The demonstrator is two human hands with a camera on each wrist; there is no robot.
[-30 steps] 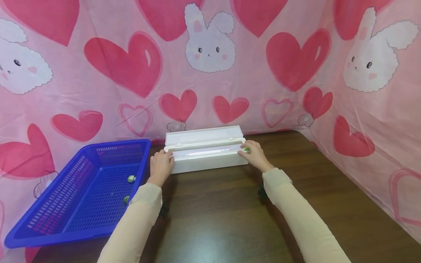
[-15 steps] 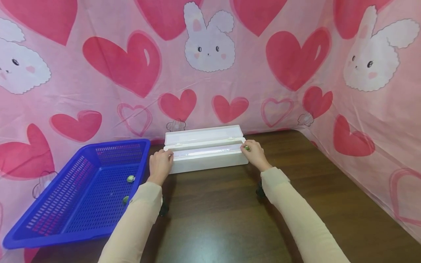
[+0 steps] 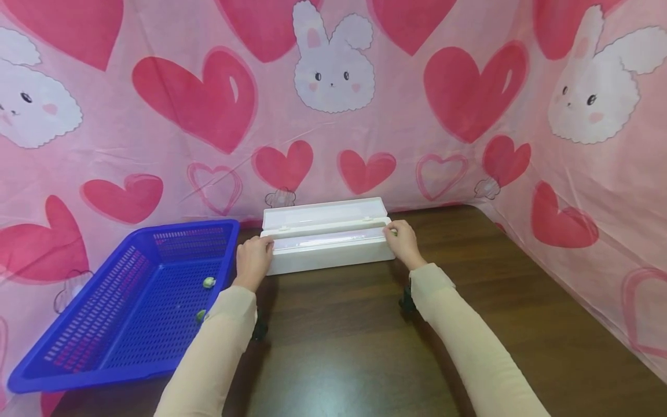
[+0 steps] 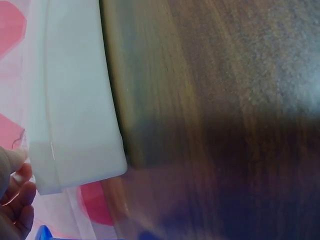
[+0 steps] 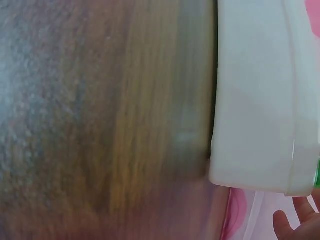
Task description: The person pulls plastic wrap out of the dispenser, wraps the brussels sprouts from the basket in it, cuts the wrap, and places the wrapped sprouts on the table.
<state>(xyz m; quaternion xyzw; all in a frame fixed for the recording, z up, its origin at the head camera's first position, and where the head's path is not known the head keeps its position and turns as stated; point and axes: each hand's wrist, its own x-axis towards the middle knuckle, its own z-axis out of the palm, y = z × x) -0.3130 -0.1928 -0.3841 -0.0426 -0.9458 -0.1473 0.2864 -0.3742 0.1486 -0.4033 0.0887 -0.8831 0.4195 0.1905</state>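
A long white plastic wrap dispenser box stands at the back of the table, its lid raised. Shiny clear film lies across its opening. My left hand grips the left end, fingertips at the top corner. In the left wrist view, curled fingers sit right beside that box end. My right hand is at the other end and pinches a small green piece, mostly hidden by the fingers. The right wrist view shows a sliver of green behind the box, above the right fingers.
A blue slotted basket stands on the left, tilted in view. Inside lie two small green-and-white pieces. A pink cloth with hearts and rabbits hangs behind the brown wooden table. Dark devices sit under both wrists.
My right hand has shifted slightly up and away at the box's right end, and less of the green piece shows between its fingers. The left hand stays in place.
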